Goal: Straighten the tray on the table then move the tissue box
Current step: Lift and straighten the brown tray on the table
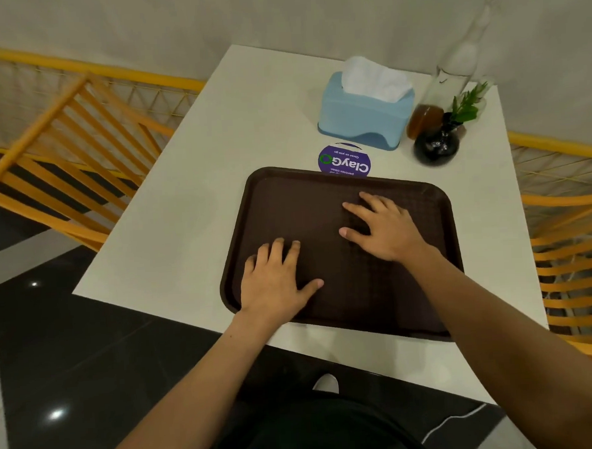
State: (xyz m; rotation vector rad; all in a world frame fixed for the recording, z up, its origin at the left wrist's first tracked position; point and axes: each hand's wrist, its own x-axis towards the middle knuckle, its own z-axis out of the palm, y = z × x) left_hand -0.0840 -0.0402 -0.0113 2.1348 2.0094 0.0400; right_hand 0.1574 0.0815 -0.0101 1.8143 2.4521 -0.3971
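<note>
Both palms pressed flat on the one brown tray [342, 290], fingers spread, gripping nothing: left hand [276, 276] toward the tray's near-left corner, right hand [384, 226] nearer its far-right middle. Tray lying on the white table [171, 224], close to the near edge, apparently still skewed against the table's edges, so straightening judged not yet finished.

Beyond the tray's far rim, one round purple sticker [344, 161], partly covered by that rim. Just past the sticker, one blue tissue box [364, 117], upright, tissue standing out of the top, untouched. Right of the tissue box, one clear bottle [451, 78] holding a little brown liquid, and one small dark vase [436, 145] with a green sprig, both close to the tray's far-right corner.

Risks, as judgement: flat palms sliding on the tray's surface instead of turning it; too hard a turn swinging the far-right corner into the vase or bottle and tipping either; a pull toward the body carrying the tray over the near table edge. Later, a careless reach for the tissue box brushing the tall bottle beside it.
</note>
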